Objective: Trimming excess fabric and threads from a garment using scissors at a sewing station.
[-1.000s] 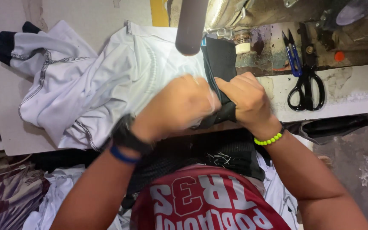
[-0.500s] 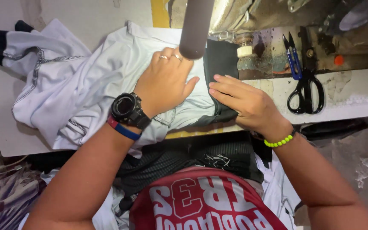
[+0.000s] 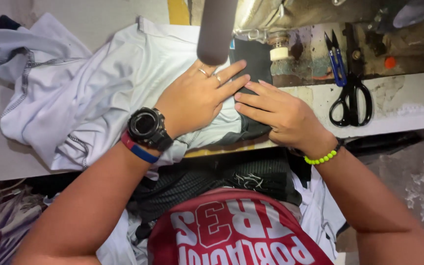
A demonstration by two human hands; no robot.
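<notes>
Both hands lie flat and open, holding nothing: the left hand (image 3: 197,100) presses the pale grey garment (image 3: 99,98) on the bench (image 3: 408,118), the right hand (image 3: 283,115) beside it pins the dark panel (image 3: 256,56). It looks like aligning for a seam; feeding it beyond the fingertips would need steady, even pressure.

Both hands press flat on cloth at the table's near edge. The left hand (image 3: 199,98) lies on a white garment (image 3: 89,93); the right hand (image 3: 278,113), just beside it, holds down a dark panel (image 3: 253,59). Black scissors (image 3: 352,98) and blue snips (image 3: 337,61) lie to the right. A grey cylinder (image 3: 216,29) hangs above the left fingers.
</notes>
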